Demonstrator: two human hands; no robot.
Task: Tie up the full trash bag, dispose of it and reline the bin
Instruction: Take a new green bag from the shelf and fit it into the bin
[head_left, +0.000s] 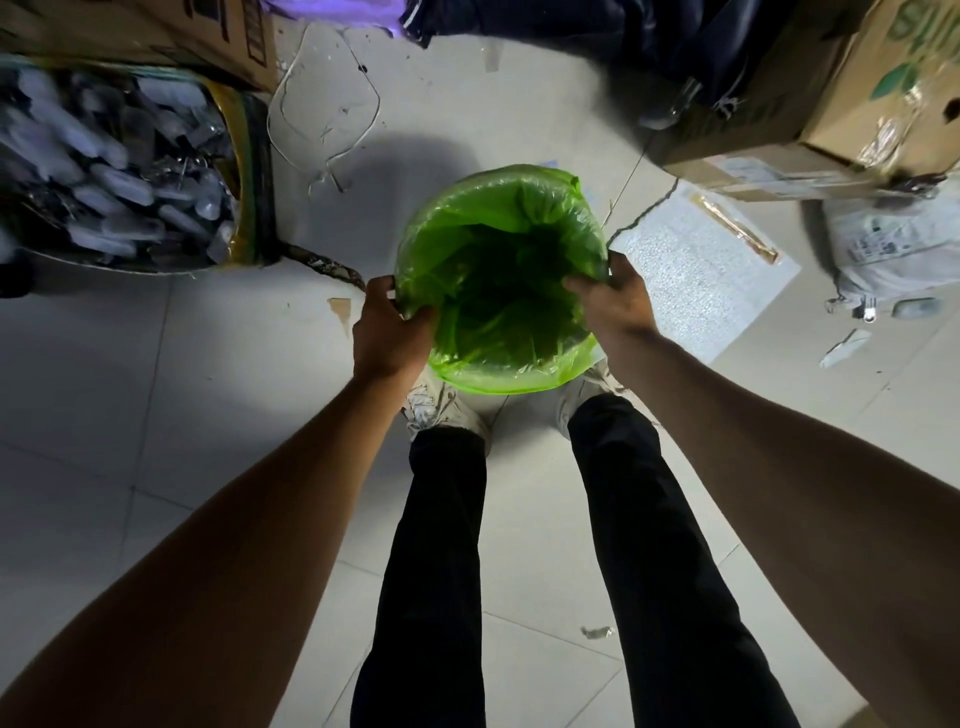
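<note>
- Two bare hands hold the rim of a green bin liner (498, 208), seen from above by a person standing on a pale tiled floor (156, 389).
- The liner is stretched over a round bin that stands on the floor just in front of the person's light shoes (441, 410); the bin itself is covered by the plastic.
- The left hand (389, 332) grips the liner's edge at the near left side, fingers (423, 314) curled over the rim.
- The right hand (613, 299) grips the edge at the right side, fingers tucked inside the rim and thumb outside.
- A cardboard box (810, 104) sits at upper right with green lettering, too blurred and cropped to read.
- A sack of clear plastic bottles (114, 166) lies at upper left, beside another cardboard box (156, 31) whose print is not legible.
- A white bubble-wrap mailer (701, 270) lies flat on the floor just right of the bin.
- A loop of thin white strap (322, 104) lies on the floor beyond the bin.
</note>
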